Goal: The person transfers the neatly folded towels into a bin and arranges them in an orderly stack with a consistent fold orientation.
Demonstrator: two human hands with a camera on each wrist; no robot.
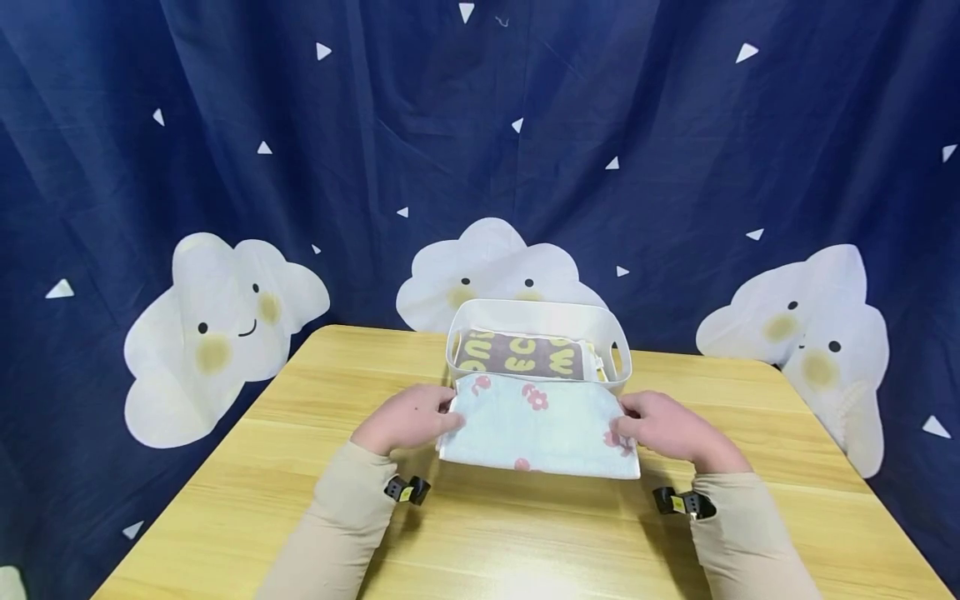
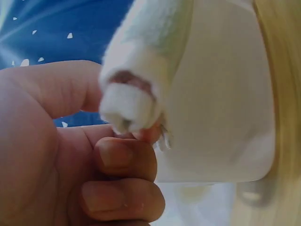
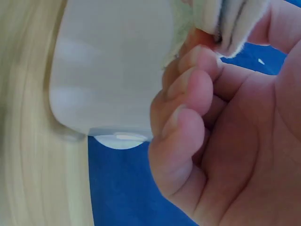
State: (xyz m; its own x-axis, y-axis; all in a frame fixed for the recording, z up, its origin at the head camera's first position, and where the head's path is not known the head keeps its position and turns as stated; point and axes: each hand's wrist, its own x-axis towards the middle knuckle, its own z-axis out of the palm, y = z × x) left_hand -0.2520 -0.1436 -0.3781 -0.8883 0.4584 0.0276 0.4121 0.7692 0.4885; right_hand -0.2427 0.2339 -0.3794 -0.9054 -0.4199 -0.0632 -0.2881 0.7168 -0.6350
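Observation:
A folded pale blue towel (image 1: 536, 429) with pink flowers is held in front of a white basket (image 1: 540, 315). My left hand (image 1: 411, 417) pinches its left end between thumb and fingers, and my right hand (image 1: 671, 425) pinches the right end the same way. In the left wrist view, the thick folded end of the towel (image 2: 141, 61) sits between thumb and fingertips. The right wrist view shows the folded towel edge (image 3: 230, 23) at the top, above my curled fingers. Inside the basket lies a brown cloth with yellow letters (image 1: 517, 354); the towel hides the basket's front.
The basket stands near the far edge of a wooden table (image 1: 300, 467). Behind it hangs a dark blue curtain (image 1: 450, 108) with white clouds and triangles. A small black device is strapped at each wrist.

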